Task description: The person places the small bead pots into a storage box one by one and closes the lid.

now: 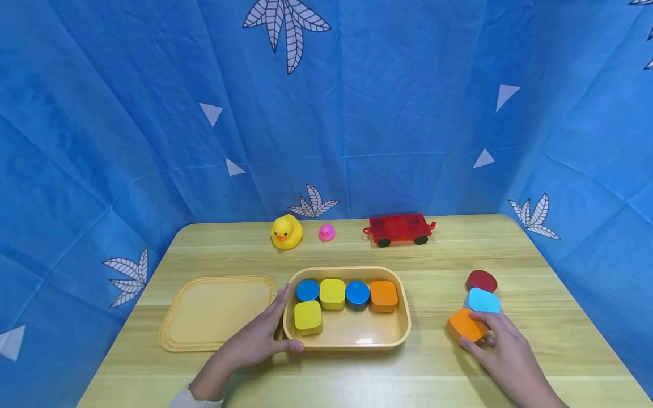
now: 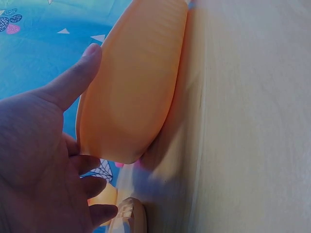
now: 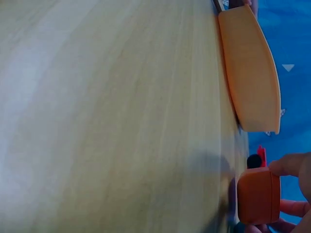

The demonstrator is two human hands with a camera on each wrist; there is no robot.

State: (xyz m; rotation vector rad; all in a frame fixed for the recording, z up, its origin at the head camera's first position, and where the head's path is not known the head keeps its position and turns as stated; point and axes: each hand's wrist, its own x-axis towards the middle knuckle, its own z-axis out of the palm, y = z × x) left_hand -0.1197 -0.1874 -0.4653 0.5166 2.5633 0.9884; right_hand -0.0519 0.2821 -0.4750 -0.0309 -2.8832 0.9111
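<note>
In the head view a tan plastic box [image 1: 352, 347] holds two blue round blocks [image 1: 357, 293], two yellow square blocks [image 1: 308, 316] and an orange square block [image 1: 384, 296]. My left hand [image 1: 257, 334] grips the box's left end, thumb at the front rim and fingers along the side; the left wrist view shows the thumb against the box wall [image 2: 136, 82]. At the right, my right hand [image 1: 510, 345] pinches another orange square block [image 1: 466, 326] between thumb and fingers, also visible as an orange block [image 3: 257, 196] in the right wrist view.
Behind the right hand's block lie a light blue block [image 1: 482, 300] and a dark red round block [image 1: 481, 281]. A flat tan lid [image 1: 219, 311] lies left of the box. Along the back stand a yellow duck [image 1: 287, 232], a pink duck [image 1: 326, 232] and a red wagon [image 1: 400, 229].
</note>
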